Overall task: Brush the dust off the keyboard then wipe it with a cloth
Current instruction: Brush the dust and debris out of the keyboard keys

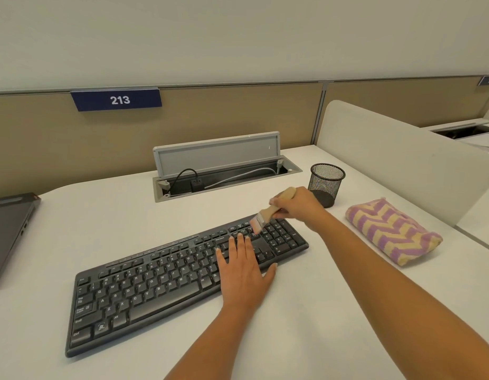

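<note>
Head view: blue sign reads 213; right hand holds brush on keyboard.

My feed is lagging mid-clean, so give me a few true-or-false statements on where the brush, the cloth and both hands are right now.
1. The right hand grips the brush. True.
2. The brush bristles are at the left end of the keyboard. False: they are on the keys near its right end.
3. The left hand lies flat on the keys. True.
4. The striped cloth lies on the keyboard. False: it lies folded on the desk, right of the keyboard and apart from it.
5. The mesh cup holds pens. False: no pens show in it.
</note>
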The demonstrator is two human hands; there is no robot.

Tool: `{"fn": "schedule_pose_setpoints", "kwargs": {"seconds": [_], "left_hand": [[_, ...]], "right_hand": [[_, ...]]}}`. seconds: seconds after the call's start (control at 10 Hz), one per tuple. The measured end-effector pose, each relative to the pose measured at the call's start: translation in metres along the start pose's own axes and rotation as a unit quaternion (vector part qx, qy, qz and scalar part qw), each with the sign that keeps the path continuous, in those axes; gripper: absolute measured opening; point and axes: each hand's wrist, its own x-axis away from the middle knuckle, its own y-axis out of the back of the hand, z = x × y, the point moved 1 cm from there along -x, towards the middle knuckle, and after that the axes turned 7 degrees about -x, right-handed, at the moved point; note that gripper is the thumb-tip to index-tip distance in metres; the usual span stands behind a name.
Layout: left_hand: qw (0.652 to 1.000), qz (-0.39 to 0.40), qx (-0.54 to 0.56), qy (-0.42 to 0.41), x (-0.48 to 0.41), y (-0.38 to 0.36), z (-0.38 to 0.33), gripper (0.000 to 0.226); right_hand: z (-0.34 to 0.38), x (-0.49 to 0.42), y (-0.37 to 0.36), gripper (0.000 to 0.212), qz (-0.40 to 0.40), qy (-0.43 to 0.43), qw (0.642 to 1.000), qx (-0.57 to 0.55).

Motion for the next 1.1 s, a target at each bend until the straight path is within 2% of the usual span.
{"fn": "schedule_pose_setpoints", "kwargs": {"seconds": [0.1,0.2,0.3,0.4,0.5,0.6,0.7,0.8,0.9,1.0,1.1], "left_hand": [[1.0,0.0,0.003,-0.001,0.0,0.0,0.0,0.108],[1.0,0.0,0.0,-0.002,0.0,-0.001,0.0,0.108],[1.0,-0.005,0.007,-0.001,0.0,-0.002,0.0,0.107],[1.0,-0.006,0.006,0.001,0.0,-0.001,0.0,0.107],[1.0,-0.003,0.004,0.001,0.0,-0.001,0.0,0.107],[1.0,-0.003,0.005,0.001,0.0,-0.001,0.0,0.107],[1.0,-0.002,0.002,0.0,0.0,-0.002,0.001,0.107],[1.0,0.0,0.003,0.0,-0.001,-0.002,0.0,0.107],[1.0,-0.003,0.001,0.001,0.0,-0.001,0.0,0.107],[1.0,-0.004,-0.001,0.001,0.001,-0.002,0.001,0.107],[1.0,-0.01,0.002,0.003,0.002,-0.002,0.002,0.106]], "right_hand": [[-0.002,-0.005,0.001,0.03,-0.025,-0.01,0.999,0.026],[0.007,-0.006,0.008,0.033,-0.089,0.028,0.975,0.201],[0.014,-0.004,0.011,0.032,-0.131,0.084,0.947,0.282],[0.008,-0.01,0.009,0.029,-0.082,0.08,0.988,0.104],[-0.002,-0.011,0.005,0.026,-0.013,0.008,0.999,-0.043],[-0.006,-0.012,0.01,0.031,-0.058,-0.005,0.997,0.04],[-0.002,-0.007,0.022,0.03,-0.135,0.073,0.951,0.269],[-0.002,-0.002,0.023,0.03,-0.113,0.111,0.946,0.282],[-0.004,0.001,0.021,0.023,-0.05,0.063,0.995,0.055],[-0.01,0.007,0.02,0.021,0.014,-0.013,0.999,0.034],[-0.012,0.005,0.031,0.024,-0.037,-0.011,0.993,0.109]]}}
